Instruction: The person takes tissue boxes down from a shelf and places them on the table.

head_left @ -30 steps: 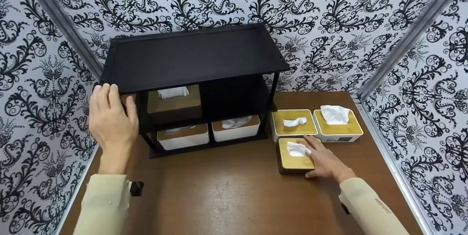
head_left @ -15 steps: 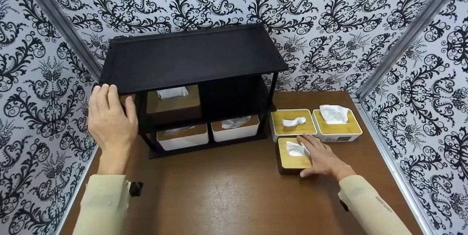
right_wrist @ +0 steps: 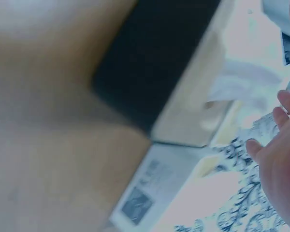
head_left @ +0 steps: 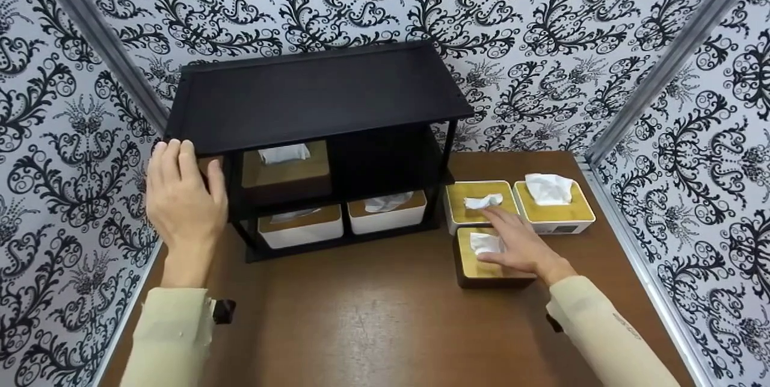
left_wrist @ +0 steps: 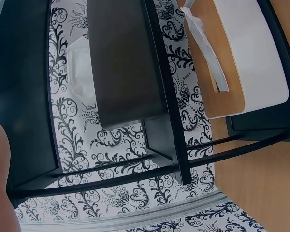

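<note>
My left hand [head_left: 185,206] rests its extended fingers at the front left corner of a black two-tier shelf [head_left: 325,92]. Over the dark tissue box [head_left: 475,275] on the table hovers my right hand [head_left: 514,242], fingers spread and holding nothing. That box has a wooden lid with a white tissue sticking out. Its fingertips overlap the white tissue box [head_left: 460,191] just behind. In the right wrist view the fingers stand apart from the dark box [right_wrist: 150,63].
Another white tissue box [head_left: 583,212] stands at the back right. Inside the shelf, a dark tissue box [head_left: 289,185] sits on the middle level, and two white ones, left [head_left: 304,233] and right [head_left: 391,217], on the bottom. Patterned walls [head_left: 361,2] enclose the brown table [head_left: 361,327].
My right hand has lifted from the right side of the dark tissue box and shifted left over its lid. The box and my left hand have stayed in place.
</note>
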Demonstrator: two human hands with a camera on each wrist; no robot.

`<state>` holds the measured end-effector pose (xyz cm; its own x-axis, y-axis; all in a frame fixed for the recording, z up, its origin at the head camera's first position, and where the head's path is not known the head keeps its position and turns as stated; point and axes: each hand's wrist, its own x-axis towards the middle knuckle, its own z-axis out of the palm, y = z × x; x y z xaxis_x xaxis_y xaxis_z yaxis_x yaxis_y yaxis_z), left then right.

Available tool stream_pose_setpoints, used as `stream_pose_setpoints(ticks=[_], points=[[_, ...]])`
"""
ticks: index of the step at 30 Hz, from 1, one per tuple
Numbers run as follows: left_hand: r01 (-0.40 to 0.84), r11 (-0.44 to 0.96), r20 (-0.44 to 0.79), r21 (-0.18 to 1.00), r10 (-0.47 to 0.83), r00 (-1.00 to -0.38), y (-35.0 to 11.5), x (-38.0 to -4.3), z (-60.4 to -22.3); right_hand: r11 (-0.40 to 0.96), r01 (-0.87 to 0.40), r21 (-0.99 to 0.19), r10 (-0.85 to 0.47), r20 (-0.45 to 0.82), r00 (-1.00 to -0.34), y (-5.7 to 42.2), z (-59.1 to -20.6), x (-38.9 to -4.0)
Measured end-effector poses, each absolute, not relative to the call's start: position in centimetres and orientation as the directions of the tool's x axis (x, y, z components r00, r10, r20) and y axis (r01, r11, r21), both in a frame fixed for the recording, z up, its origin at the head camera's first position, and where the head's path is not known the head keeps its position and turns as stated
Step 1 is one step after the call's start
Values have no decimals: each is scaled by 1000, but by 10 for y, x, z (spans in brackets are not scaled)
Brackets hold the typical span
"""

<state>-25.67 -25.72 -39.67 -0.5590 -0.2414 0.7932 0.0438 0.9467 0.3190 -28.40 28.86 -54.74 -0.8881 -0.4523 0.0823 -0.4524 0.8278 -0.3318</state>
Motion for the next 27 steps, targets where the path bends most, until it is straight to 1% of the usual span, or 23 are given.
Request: stream_pose_setpoints(ticks=[4,8,16,20,22,27], points=[[43,951,792,305,-228,-567,-258,-257,-397,784,-534,-316,-531,104,-841,266,-535,-286],[58,960,802,273,-194,-566,-261,-256,-395,735,-610,-297,-615,86,-784,240,-521,-288],[92,977,790,192,-98,-605,-269,-252,-393,646,-723,-245,-732,67,-678,187,-497,-293],[137,977,789,166,-48,-612,-274,-251,-394,612,-758,-225,-767,65,-639,162,-487,-297],[169,973,799,156,-24,-601,-276,-252,-394,593,-773,-225,-782,69,-620,152,-481,-299],[190,976,813,109,23,-582,-276,-254,-394,573,-780,-252,-794,67,-605,129,-467,-306]])
